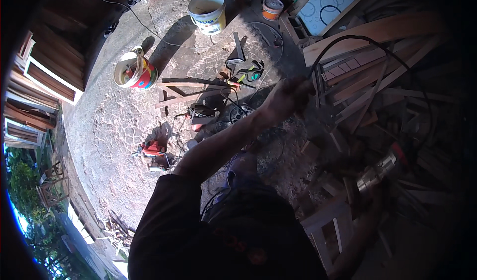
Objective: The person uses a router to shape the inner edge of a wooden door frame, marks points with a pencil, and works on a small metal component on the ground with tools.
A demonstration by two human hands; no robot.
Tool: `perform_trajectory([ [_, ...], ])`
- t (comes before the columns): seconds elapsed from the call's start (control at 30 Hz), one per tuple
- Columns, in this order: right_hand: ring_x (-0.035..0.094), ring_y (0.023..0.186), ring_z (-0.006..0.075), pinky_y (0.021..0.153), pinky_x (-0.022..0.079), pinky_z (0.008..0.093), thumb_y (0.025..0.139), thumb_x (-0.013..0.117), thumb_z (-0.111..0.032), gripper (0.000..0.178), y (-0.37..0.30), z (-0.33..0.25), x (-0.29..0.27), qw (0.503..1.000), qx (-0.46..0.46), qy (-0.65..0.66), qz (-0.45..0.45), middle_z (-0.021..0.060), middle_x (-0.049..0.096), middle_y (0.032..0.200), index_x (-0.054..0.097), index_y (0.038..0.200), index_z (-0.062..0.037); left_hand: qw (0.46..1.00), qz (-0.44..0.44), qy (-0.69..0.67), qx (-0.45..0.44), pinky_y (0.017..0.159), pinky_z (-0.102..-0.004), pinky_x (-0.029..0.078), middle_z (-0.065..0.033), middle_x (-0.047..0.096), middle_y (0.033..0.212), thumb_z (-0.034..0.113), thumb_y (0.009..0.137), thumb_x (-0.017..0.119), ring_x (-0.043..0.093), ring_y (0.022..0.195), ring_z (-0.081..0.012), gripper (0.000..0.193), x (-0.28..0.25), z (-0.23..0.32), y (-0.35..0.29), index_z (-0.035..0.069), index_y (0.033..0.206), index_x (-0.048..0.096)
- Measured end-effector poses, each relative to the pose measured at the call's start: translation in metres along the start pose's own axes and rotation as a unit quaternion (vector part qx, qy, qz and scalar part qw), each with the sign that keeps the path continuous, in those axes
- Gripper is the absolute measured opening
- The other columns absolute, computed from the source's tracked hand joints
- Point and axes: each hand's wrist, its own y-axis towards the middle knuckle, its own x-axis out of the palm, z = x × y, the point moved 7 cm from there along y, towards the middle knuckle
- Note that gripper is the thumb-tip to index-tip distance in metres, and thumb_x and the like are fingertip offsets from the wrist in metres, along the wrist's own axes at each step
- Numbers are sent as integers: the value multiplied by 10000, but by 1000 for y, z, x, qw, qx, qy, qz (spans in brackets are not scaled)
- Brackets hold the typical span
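Note:
My left hand (288,99) is closed around a black power cable (368,38), held up over the floor at the middle. From there the cable arches to the right and comes down towards a power tool (378,173) with a silver metal head and some red on its body. My right hand (372,196), in deep shade at the lower right, is at the underside of this tool and appears to grip it. Its fingers are mostly lost in the dark, and the tool's exact kind is hard to make out.
Wood offcuts and long boards (377,71) pile up on the right. A red power tool (153,149), a wooden frame piece (184,84), a metal square (238,48) and a tape measure (254,75) lie on the cracked floor. Buckets (211,19) stand farther off; cords trail about.

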Motion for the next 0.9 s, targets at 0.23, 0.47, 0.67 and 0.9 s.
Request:
perform_trajectory([
  [0.23, 587, 1157, 385, 975, 515, 489, 801, 792, -279, 871, -11, 32, 179, 902, -26, 378, -208, 250, 445, 1399, 293, 1471, -31, 984, -7, -177, -31, 525, -237, 398, 1, 552, 704, 351, 1040, 500, 488, 561, -83, 333, 94, -35, -4, 58, 1045, 658],
  [0.47, 542, 1183, 408, 990, 497, 513, 832, 763, -302, 841, 31, -12, 214, 812, 55, 480, -328, 257, 388, 1406, 285, 1471, -33, 980, -152, 98, 87, 820, -311, 498, -77, 625, 965, 375, 1041, 488, 635, 878, -182, 429, 94, 7, 25, 32, 1251, 638],
  [0.67, 504, 1206, 428, 1003, 482, 534, 859, 738, -321, 816, 49, -58, 221, 775, 51, 504, -378, 263, 338, 1413, 279, 1470, -35, 930, -360, -73, -19, 842, -354, 506, -87, 666, 1041, 316, 1039, 497, 639, 948, -186, 361, 91, -27, 8, 21, 1189, 641],
  [0.9, 478, 1219, 448, 1010, 482, 553, 880, 713, -333, 784, 45, -88, 194, 792, -84, 493, -351, 285, 359, 1355, 282, 1468, -42, 892, -186, 408, 67, 792, -411, 508, -148, 637, 932, 170, 961, 550, 649, 920, -313, 159, 13, -138, 2, 28, 968, 622],
])
